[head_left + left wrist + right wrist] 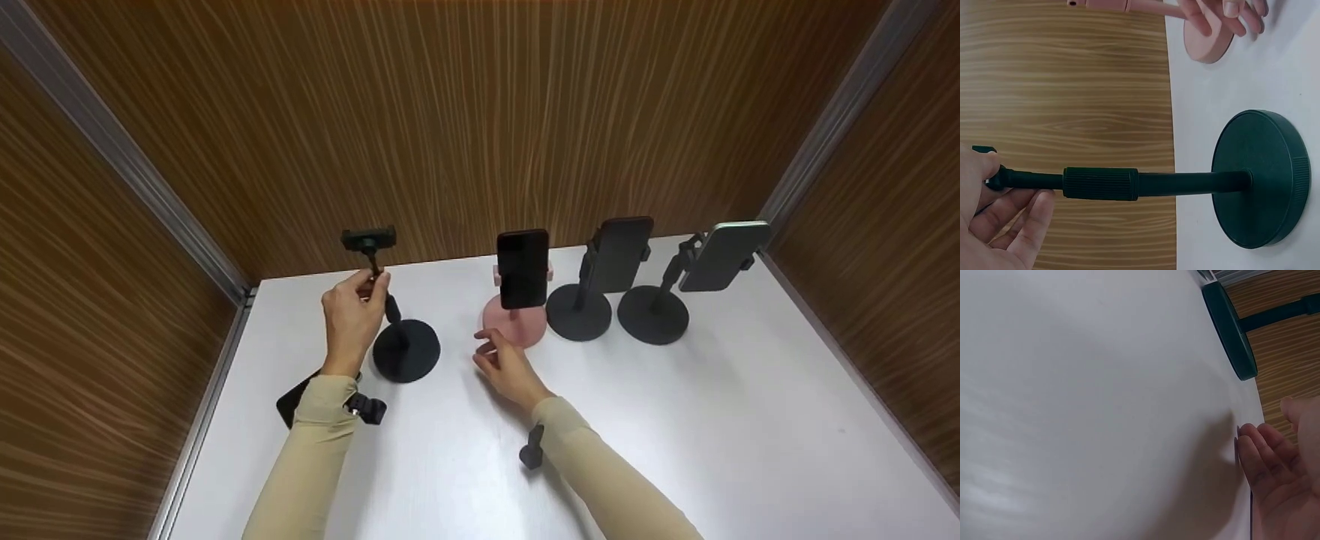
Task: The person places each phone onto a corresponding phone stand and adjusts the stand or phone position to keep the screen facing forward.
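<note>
My left hand [352, 311] grips the upper stem of a dark green phone stand [1100, 184], just below its holder [368, 238]. Thumb and fingers wrap the thin part of the stem, and the stand's round base [406, 351] rests on the table. No phone sits in that holder. My right hand [514, 371] hovers by the front of the pink stand's base [517, 322], its fingers loosely bent around nothing. The pink stand carries a black phone [523, 268]. Partly hidden under my left forearm, a dark phone [292, 401] lies on the table.
Right of the pink stand are two dark stands, one holding a dark phone [621, 255], the other a phone with a pale edge [724, 256]. Wood-grain panels [480, 135] enclose the white table [720, 435] at the back and both sides.
</note>
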`<state>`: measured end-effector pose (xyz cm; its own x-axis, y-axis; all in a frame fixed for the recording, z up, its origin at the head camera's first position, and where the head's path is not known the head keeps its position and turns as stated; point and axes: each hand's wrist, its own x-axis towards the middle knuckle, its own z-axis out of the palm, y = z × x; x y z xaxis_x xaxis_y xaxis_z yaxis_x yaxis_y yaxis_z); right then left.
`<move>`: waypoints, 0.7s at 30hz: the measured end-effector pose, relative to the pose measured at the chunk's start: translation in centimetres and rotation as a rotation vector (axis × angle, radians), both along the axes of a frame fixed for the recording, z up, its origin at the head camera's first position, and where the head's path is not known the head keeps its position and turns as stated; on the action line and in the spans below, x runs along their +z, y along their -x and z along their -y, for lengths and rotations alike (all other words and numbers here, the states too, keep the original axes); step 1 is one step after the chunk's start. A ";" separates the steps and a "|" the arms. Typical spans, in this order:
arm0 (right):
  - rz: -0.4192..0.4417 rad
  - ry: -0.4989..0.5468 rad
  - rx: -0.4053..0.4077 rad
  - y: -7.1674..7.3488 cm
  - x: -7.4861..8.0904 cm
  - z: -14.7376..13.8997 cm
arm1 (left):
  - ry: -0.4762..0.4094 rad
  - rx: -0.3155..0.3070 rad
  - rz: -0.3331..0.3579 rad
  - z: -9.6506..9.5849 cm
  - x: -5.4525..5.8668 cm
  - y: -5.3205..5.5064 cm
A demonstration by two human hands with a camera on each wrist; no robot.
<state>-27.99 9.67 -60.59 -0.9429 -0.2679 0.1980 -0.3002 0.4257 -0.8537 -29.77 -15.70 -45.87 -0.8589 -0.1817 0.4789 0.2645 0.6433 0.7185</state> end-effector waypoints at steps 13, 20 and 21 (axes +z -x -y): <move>0.055 0.049 0.086 0.2 0.9 0.7 | -0.036 -0.076 0.010 -1.1 -0.4 -2.1; 0.032 0.059 0.117 0.1 1.4 1.1 | -0.036 -0.116 0.018 -1.8 -0.5 -3.0; 0.030 0.055 0.122 0.1 1.5 1.1 | -0.038 -0.121 0.018 -1.9 -0.5 -3.1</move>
